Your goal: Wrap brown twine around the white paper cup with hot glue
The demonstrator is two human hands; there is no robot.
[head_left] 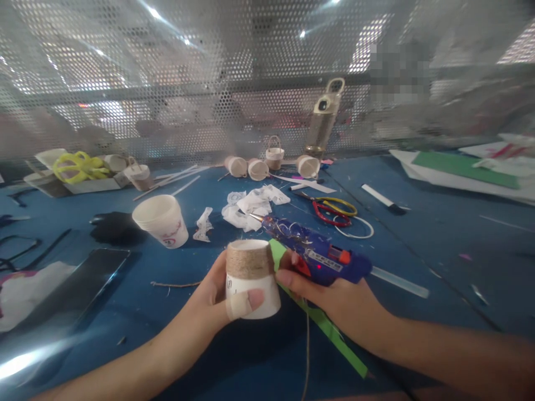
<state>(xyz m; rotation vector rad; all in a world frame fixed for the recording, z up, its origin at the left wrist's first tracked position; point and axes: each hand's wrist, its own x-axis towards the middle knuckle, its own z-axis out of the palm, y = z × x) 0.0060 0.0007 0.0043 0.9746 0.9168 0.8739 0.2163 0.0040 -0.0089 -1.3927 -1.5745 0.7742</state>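
Observation:
My left hand point(225, 295) is wrapped round a white paper cup point(251, 278), held upside down, with brown twine wound round its upper part. A bandage covers the thumb on the cup's front. My right hand point(330, 295) grips a blue glue gun point(317, 253), its nozzle pointing up and left just above the cup. A green paper strip point(321, 323) runs from beside the cup down under my right hand. A loose end of twine point(307, 351) hangs down toward me.
On the blue table lie another white cup point(161, 220), crumpled white paper point(251, 206), red and yellow scissors point(334, 211), a dark phone point(79, 284), several small cups point(259, 167) at the back, a bottle point(324, 120) and a tray point(79, 178) at far left. A perforated metal screen stands behind.

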